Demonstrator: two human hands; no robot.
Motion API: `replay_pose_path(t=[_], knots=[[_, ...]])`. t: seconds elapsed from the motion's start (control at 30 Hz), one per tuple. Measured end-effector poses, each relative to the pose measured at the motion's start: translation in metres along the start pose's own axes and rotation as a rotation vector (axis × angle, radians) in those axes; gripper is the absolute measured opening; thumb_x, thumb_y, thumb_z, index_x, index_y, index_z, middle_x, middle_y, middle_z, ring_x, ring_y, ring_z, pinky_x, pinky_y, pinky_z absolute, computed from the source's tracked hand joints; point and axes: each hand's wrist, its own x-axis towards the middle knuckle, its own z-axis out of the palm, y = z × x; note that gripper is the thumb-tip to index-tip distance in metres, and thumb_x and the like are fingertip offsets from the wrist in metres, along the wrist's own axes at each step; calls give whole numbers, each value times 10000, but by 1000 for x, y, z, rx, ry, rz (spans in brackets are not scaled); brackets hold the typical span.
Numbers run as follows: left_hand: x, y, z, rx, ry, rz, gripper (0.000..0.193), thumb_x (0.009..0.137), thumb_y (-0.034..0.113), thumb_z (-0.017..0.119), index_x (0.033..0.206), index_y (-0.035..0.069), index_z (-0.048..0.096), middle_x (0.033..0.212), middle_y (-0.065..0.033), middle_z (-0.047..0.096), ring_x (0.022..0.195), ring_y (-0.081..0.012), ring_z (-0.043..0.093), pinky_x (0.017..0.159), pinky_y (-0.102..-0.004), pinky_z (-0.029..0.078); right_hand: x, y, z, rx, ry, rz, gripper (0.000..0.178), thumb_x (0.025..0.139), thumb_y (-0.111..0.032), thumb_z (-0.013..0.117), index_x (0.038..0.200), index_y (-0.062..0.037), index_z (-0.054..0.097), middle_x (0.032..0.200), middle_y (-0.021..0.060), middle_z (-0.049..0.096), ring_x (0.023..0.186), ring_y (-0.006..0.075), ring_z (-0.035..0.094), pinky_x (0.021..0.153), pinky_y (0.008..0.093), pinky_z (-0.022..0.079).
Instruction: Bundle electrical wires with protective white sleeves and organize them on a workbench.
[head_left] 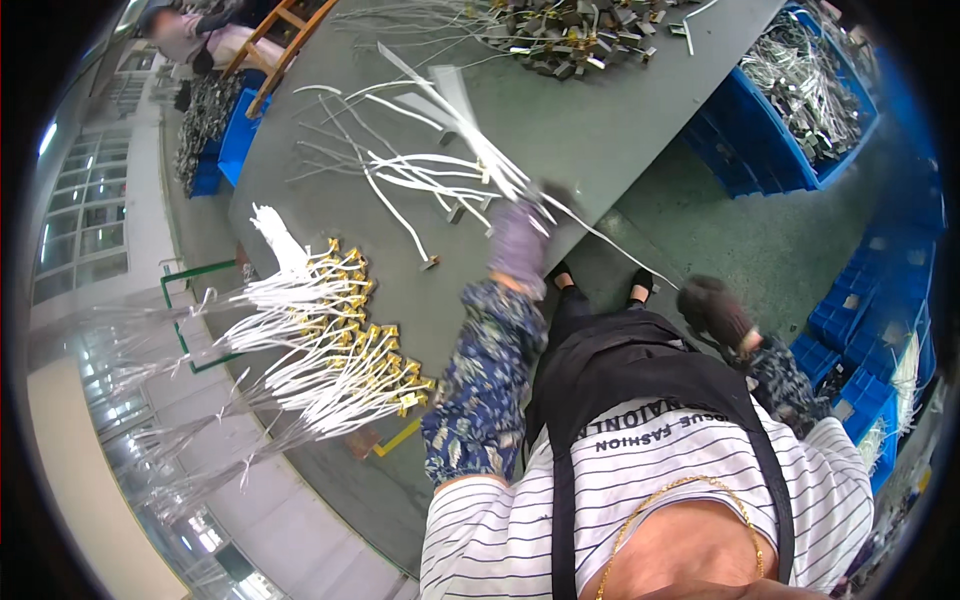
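Dark lettering (660,428) crosses the striped shirt (640,475); no other legible print. Right hand (717,314): gloved, blurred; fingers seemingly pinching the tip of one white wire (600,235), which extends past the counter (590,110). Left hand (518,243): gloved fingers closed around a bundle (487,152), at the counter's edge. Judged best: firm left grip, steady draw along the wire's line, avoid snagging neighbours.

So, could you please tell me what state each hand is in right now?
Left hand: closed around a bunch of white cables.
Right hand: looks closed, apparently on the end of one thin cable.
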Motion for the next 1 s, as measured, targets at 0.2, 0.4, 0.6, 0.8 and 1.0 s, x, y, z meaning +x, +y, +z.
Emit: replay_pose_path(t=[0.2,0.4,0.6,0.8,1.0], knots=[[12,39,-45,-257,-120,131,209,930,245,620,1013,57,653,895,-96,662,803,-250,648,757,-386,551,28,-46,17,-31,128,160,361,916,-290,641,1094,24,648,854,62,660,732,122,600,619,258,474],[5,34,-23,70,179,-135,247,945,259,648,875,24,628,651,-54,624,529,-156,580,473,-277,468,111,-114,113,-428,50,-221,494,883,-405,639,1211,-38,596,1081,157,646,1001,264,629,879,379,494],[75,-26,-84,-34,153,-117,315,980,318,593,879,21,569,596,-44,579,405,-107,468,365,-254,371,154,-172,116,-973,132,-599,668,854,-438,692,1388,-125,440,1341,211,491,1206,371,534,1037,450,418],[80,-31,-110,-871,-249,-207,283,1025,315,509,1031,37,562,514,41,298,360,-96,213,336,-280,198,222,-263,60,-1322,566,-738,439,816,-247,715,1208,-88,593,1097,174,620,1010,352,628,822,439,523],[39,40,-9,-779,-145,-312,363,988,381,532,1100,36,554,986,-151,614,880,-248,622,800,-326,517,168,-207,82,-683,207,-775,293,824,-166,709,1096,-78,642,961,121,671,900,315,651,775,412,520]])
